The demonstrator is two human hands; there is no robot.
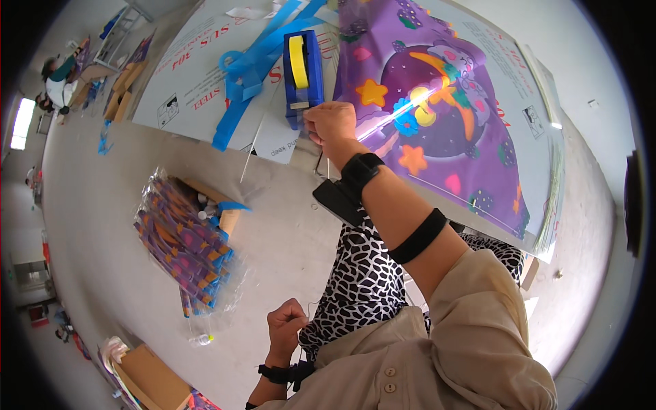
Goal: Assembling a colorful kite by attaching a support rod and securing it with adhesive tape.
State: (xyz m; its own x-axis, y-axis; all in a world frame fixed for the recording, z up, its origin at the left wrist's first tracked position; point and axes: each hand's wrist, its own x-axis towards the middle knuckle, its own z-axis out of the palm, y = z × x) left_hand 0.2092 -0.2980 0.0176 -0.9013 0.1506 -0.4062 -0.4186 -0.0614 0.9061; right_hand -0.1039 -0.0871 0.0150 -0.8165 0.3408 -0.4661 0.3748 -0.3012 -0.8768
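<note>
Right hand (330, 128) pinching at the blue tape dispenser (315, 85), can't tell what; left hand (284, 329) curled closed. I'd tear sharply downward.

Blue tape dispenser (314, 85), yellow roll (298, 61), purple star-patterned sheet (437, 130)

I count one blue tape dispenser (315, 76) holding one yellow roll (298, 61). Of my two hands, the right hand (331, 126) is at its near end, the left hand (284, 329) well apart. Right of it: one purple printed sheet (437, 130), two large orange stars (372, 92). Well nearer me: one capped bottle (201, 339), two shirt buttons (390, 372).
</note>
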